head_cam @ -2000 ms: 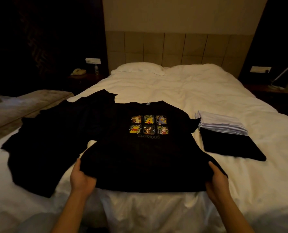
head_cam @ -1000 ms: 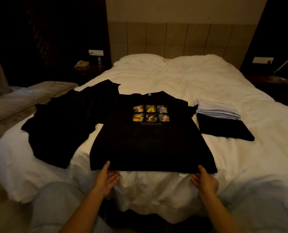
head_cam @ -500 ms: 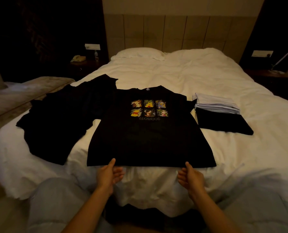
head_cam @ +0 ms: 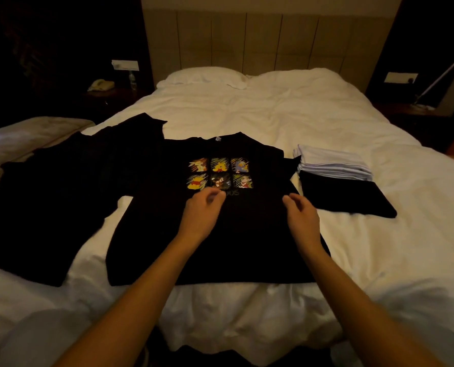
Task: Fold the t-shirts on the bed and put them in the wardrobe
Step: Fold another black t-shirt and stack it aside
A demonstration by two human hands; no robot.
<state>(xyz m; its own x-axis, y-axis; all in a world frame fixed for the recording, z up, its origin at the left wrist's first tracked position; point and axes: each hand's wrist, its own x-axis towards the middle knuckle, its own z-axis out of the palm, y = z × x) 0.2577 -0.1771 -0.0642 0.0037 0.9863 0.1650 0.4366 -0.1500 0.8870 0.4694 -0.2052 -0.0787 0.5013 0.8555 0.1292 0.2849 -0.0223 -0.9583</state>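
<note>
A black t-shirt (head_cam: 146, 234) with six cartoon panels on its chest lies flat, face up, at the foot of the white bed (head_cam: 286, 117). My left hand (head_cam: 203, 210) hovers over its middle, just below the print, fingers loosely curled and holding nothing. My right hand (head_cam: 300, 213) is over the shirt's right side, fingers relaxed and empty. Another black t-shirt (head_cam: 48, 197) lies spread and rumpled to the left. A stack of folded shirts (head_cam: 334, 165), pale ones on a black one (head_cam: 345, 197), sits to the right.
Two white pillows (head_cam: 204, 76) lie at the padded headboard. A dark nightstand with a telephone (head_cam: 101, 84) stands at the left, another nightstand with a lamp arm (head_cam: 443, 72) at the right. A pale bench or second bed (head_cam: 22, 133) is at the far left.
Both hands let go of the printed shirt's bottom hem and moved forward over its middle. The shirt now lies flat and smoothed at the bed's foot.
</note>
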